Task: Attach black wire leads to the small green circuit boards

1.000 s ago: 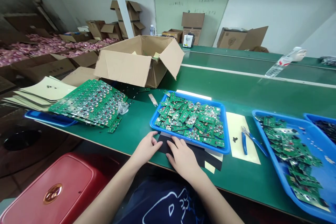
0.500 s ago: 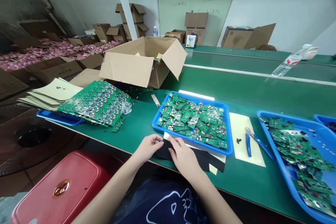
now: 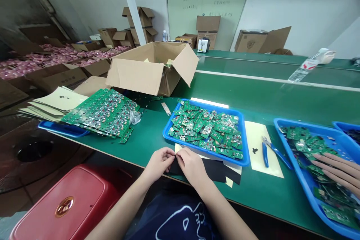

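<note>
My left hand (image 3: 159, 164) and my right hand (image 3: 192, 165) meet at the table's front edge, thumbs and fingers pinched together, fingertips almost touching. What lies between the fingertips is too small to make out. Under and beside my right hand is a flat black sheet (image 3: 216, 171) with pale yellow backing paper (image 3: 229, 182) showing at its edges. Just beyond stands a blue tray (image 3: 246, 148) heaped with small green circuit boards (image 3: 206, 127). To its right, blue-handled cutters (image 3: 265, 153) rest partly on a yellow sheet (image 3: 252, 133) that also bears small black pieces (image 3: 254, 150).
Stacked circuit board panels (image 3: 101, 112) and yellow sheets (image 3: 56, 99) lie on the left. An open carton (image 3: 135, 75) stands behind. At right, another person's hand (image 3: 340, 168) reaches over a second blue tray (image 3: 298, 183). A red bin (image 3: 67, 210) stands below left.
My two hands have come together, and the fingertips of my right hand now pinch beside my left. Another person's hand has appeared over the right tray.
</note>
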Motion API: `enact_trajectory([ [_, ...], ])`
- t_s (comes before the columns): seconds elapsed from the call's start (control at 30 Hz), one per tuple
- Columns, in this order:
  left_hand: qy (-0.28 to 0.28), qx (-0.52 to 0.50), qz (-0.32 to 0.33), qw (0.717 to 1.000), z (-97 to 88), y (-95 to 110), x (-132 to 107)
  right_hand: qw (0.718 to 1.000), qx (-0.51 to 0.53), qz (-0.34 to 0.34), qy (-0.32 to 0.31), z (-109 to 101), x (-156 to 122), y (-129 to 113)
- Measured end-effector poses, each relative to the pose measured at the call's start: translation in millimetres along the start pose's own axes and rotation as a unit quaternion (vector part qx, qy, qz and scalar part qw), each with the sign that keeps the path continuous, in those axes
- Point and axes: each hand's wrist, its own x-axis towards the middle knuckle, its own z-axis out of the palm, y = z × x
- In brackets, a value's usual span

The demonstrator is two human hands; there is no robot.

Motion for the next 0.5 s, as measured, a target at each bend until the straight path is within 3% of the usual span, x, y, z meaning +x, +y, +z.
enact_trajectory([
  [0.13,0.028,0.023,0.002,0.999,-5.3,-4,2,0.987,0.138,0.082,0.017,-12,-6,9],
  [0.23,0.050,0.064,0.003,0.997,-23.0,-5,1,0.941,0.280,0.182,0.061,-42,-19,25],
  [0.33,0.075,0.118,0.002,0.990,-49.6,-4,-2,0.883,0.364,0.226,0.192,-85,-32,42],
  [0.4,0.100,0.149,0.000,0.984,-66.3,-3,-5,0.838,0.400,0.212,0.304,-113,-38,49],
  [0.5,0.136,0.232,0.011,0.963,-80.5,1,-7,0.785,0.428,0.174,0.413,-147,-41,52],
])
